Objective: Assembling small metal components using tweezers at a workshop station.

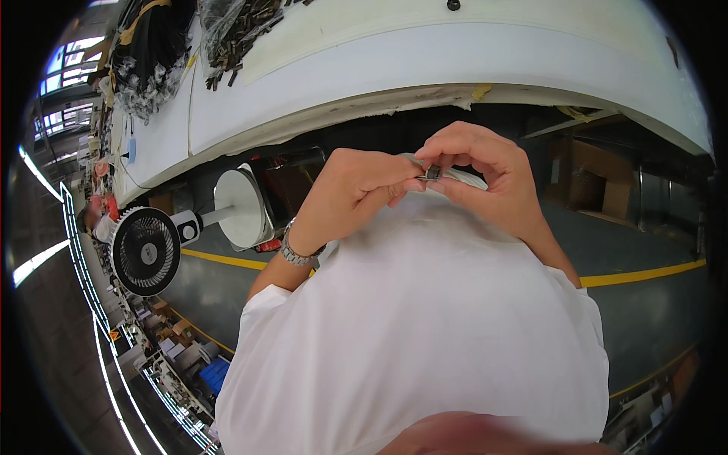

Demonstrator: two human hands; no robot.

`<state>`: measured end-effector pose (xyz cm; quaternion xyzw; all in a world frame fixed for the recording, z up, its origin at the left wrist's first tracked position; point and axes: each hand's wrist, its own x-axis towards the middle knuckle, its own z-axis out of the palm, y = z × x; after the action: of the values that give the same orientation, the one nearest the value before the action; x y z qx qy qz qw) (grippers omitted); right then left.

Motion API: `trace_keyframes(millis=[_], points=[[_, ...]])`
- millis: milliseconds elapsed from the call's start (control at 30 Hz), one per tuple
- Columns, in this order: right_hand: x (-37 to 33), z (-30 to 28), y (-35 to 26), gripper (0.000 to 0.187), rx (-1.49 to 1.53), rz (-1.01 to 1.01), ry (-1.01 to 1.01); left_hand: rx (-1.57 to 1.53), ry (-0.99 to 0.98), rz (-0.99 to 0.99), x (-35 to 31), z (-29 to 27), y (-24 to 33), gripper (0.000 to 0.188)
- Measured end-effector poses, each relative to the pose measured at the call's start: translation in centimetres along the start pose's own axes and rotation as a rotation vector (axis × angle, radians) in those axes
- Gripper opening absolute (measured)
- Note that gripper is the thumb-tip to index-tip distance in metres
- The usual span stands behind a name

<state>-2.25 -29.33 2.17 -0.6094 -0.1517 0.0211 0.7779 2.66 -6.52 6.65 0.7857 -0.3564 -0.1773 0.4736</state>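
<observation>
The white worktable (470, 57) arcs across the top of the view, its front edge worn and taped. Below it the person's white shirt (425, 326) fills the lower middle, over a grey floor (652, 227) crossed by a yellow line. A pedestal fan (146, 251) stands at the left of the floor, and brown cardboard boxes (591, 178) sit under the table at the right. On the table's far left lies a heap of small dark metal parts in clear plastic bags (235, 30).

Both hands meet in front of the chest, below the table edge. The left hand (353, 193), with a metal watch (297, 250) at the wrist, is closed narrow, its fingertips pinching toward the middle. The right hand (485, 178) curls over from the other side, thumb and forefinger nipped tight on a small dark metal piece (433, 174). That piece sits between the two sets of fingertips, with a pale strip (466, 177) running off behind it toward the right palm; whether the piece is threaded on the strip cannot be told.

Judging from the grip, the work goes best with one hand steadying the strip and the other guiding the piece in short, squared movements, fingertips kept close to it so it does not twist or slip.
</observation>
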Motion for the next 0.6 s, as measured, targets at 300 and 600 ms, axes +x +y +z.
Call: trace_keyframes(millis=[300,600], points=[[-0.7,1.7,-0.2,0.027,-0.083,-0.251,-0.091,-0.377,-0.293,-0.3,-2.0,-1.7,2.3,0.027],[2.9,0.0,-2.5,0.011,-0.262,-0.176,0.142,-0.309,-0.075,-0.321,-0.3,-3.6,1.4,0.023]])
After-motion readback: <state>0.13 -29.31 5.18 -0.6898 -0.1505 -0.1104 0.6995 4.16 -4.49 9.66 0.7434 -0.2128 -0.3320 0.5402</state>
